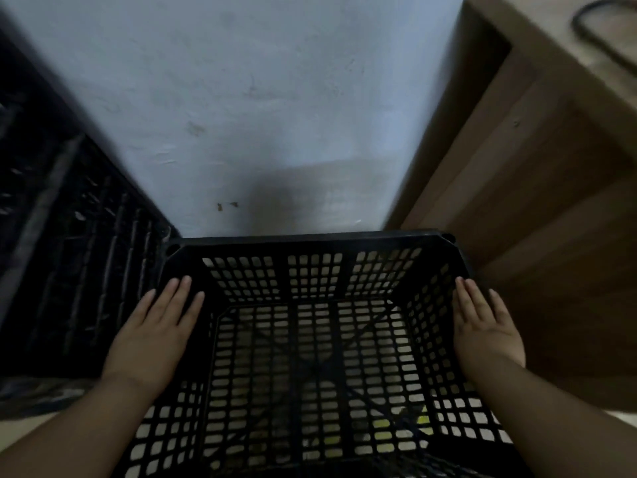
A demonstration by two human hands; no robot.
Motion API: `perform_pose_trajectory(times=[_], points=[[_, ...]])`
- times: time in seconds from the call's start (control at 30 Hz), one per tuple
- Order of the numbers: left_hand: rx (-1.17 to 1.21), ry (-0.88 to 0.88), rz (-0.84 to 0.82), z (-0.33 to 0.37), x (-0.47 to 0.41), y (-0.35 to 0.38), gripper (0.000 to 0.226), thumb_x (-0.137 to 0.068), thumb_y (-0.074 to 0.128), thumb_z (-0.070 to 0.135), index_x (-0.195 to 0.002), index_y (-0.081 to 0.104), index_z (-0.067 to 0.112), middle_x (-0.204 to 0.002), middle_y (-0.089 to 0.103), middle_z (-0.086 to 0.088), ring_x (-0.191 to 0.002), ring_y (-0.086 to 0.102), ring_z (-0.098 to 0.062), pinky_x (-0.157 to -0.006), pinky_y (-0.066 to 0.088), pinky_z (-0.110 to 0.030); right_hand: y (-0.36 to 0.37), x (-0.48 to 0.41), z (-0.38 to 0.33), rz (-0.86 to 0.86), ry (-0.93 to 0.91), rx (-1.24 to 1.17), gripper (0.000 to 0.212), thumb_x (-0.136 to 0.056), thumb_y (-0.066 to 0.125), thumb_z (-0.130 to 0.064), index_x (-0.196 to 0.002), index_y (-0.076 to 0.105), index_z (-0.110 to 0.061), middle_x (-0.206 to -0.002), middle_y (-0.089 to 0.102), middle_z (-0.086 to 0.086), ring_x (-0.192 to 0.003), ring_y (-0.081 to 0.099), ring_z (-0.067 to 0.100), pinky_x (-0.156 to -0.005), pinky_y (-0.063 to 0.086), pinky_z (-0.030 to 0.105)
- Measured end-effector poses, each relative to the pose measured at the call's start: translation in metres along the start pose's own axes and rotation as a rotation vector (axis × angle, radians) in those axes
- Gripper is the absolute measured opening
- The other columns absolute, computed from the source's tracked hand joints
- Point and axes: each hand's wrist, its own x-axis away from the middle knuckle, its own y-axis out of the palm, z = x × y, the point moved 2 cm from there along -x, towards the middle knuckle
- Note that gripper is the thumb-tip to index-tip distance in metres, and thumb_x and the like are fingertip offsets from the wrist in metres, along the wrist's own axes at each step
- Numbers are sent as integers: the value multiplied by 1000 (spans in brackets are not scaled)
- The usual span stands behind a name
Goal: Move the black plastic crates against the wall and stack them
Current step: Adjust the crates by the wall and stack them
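Black plastic crates are the business here, and 2 groups of them show. The wall point(262, 98), pale and scuffed, fills the view from 10 to 1 o'clock. At 9 o'clock a dark crate stack point(69, 236) already stands against it, blurred, so how many it holds cannot be told. At 3 o'clock a wooden desk point(551, 201) closes the other side, with a dark cable point(599, 32) lying on its top at 1 o'clock.

Between stack and desk, from the centre down to 6 o'clock, sits the open lattice crate point(310, 357), its far rim touching or just beside the wall. I judge it is being slotted into this gap because it sits squarely between the 2 neighbours. Whether it rests on the floor or on another crate is hidden.

The left hand point(155, 336) lies flat at 8 o'clock, fingers straight and together, palm down on the left rim. The right hand point(482, 326) mirrors it at 4 o'clock on the right rim. Neither curls around anything: both are wide open, pressing rather than gripping, probably to steady or seat the crate evenly
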Motion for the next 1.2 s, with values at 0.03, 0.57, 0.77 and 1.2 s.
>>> perform_pose_trajectory(times=[0.03, 0.57, 0.77, 1.2], points=[[-1, -13, 6, -2, 13, -6, 73, -94, 25, 11, -126, -41, 12, -130, -49, -17, -127, -38, -23, -77, -48, -37, -2, 12, 5, 4, 5, -3, 59, -97, 17, -26, -126, -29, -6, -131, -45, 15, -137, -34, 28, -75, -39, 42], [-101, -103, 61, -55, 188, -82, 81, -92, 33, 9, -127, -40, 10, -135, -46, -15, -127, -38, -23, -75, -47, -37, -30, 206, 30, 103, 37, -43, 63, -97, 21, -32, -139, -18, -6, -130, -39, 14, -138, -30, 29, -77, -33, 46], [-92, -103, 163, -79, 256, -122, 79, -92, 32, 8, -129, -38, 10, -134, -46, -15, -127, -37, -23, -79, -45, -36, -48, 279, 53, 134, 61, -24, 60, -98, 20, -31, -145, -9, -7, -149, -30, 15, -139, -28, 30, -89, -31, 47], [-66, -108, 360, -141, 369, -297, 80, -91, 34, 2, -139, -28, 13, -138, -40, -9, -136, -31, -21, -112, -16, -38, -151, 409, 191, 287, 241, -129, 59, -97, 23, -31, -148, 1, -12, -156, -18, 11, -143, -19, 25, -116, -7, 44]])
